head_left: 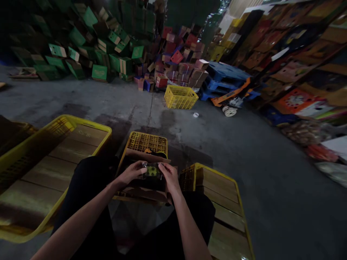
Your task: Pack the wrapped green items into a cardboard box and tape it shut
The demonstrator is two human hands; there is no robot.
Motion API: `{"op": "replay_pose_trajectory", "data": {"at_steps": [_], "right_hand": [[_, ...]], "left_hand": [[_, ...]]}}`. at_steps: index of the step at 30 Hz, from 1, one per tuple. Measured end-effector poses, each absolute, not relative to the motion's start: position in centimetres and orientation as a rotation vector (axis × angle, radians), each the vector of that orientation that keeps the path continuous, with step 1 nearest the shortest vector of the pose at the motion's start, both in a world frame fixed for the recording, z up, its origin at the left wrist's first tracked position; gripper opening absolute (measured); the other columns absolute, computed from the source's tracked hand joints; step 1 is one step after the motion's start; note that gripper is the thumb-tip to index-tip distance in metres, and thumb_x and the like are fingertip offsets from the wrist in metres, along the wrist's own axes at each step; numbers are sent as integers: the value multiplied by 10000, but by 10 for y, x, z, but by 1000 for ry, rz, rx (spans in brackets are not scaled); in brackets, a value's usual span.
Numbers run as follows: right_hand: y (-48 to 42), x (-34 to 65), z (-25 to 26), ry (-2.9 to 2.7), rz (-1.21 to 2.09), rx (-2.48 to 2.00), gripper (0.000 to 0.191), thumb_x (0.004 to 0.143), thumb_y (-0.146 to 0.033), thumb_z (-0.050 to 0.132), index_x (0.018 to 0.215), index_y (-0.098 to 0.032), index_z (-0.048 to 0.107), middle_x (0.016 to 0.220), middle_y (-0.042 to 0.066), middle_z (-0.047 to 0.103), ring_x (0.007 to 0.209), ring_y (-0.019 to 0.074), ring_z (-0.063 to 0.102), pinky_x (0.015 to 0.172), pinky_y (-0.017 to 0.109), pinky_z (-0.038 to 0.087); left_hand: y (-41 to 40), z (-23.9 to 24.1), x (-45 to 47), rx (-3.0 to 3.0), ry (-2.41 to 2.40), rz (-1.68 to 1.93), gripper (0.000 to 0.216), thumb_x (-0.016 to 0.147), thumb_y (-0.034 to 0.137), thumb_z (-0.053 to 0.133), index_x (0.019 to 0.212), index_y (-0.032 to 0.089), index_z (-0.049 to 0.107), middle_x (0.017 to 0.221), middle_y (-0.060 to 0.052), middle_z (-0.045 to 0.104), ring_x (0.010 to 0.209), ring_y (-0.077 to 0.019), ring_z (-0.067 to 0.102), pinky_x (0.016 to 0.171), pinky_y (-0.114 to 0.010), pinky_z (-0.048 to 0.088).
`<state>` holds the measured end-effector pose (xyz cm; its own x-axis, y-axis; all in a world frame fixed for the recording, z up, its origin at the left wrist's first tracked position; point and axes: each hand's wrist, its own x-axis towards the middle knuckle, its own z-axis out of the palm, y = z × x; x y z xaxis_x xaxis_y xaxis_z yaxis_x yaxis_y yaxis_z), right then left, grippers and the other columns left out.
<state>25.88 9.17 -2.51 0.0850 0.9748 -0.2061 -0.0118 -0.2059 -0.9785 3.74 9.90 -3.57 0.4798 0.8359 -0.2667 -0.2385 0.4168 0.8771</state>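
My left hand (132,172) and my right hand (169,175) both grip a small dark package (153,171) with a yellow-green item showing inside it. I hold it above a yellow plastic crate (146,142) that stands between my knees and has a cardboard flap lying across it. My dark trousers fill the lower middle of the view. The fingers of both hands curl round the package's ends.
A large yellow crate (58,126) lined with cardboard sits to my left, another yellow crate (233,184) to my right. Farther off stand a yellow crate (180,96), a blue pallet (226,74), an orange pallet jack (230,99) and heaps of green, red and brown cartons.
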Motion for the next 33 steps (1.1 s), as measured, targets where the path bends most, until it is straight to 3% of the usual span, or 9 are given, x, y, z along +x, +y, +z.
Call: {"op": "replay_pose_trajectory", "data": {"at_steps": [4,9,20,33], "right_hand": [[91,256,-25,-1030,1295,-1395,391,722,-547,790,936,-221,792,930,57,784,899,270,715,817,363,552],[91,258,-24,-988,1354,-1356,465,702,-557,801,1025,-225,762,1018,70,770,942,274,709,804,375,569],[91,260,-25,-979,1372,-1365,407,695,-566,794,881,-213,716,816,13,698,755,194,651,659,285,541],[91,254,-24,-932,1386,-1321,342,712,-527,794,855,-233,692,838,3,670,774,184,626,699,290,531]], "left_hand": [[98,-34,36,1029,806,742,512,798,515,748,1136,133,704,1071,-101,710,969,-248,656,829,-332,525],[101,-43,35,969,895,829,547,767,532,772,1135,133,707,1077,-107,728,966,-256,673,806,-325,538],[105,-48,36,830,949,879,590,729,569,795,1133,143,737,1085,-121,745,1014,-279,685,809,-334,563],[102,-40,35,871,984,992,538,775,588,737,1058,132,774,1038,-111,756,967,-281,684,781,-350,571]]}}
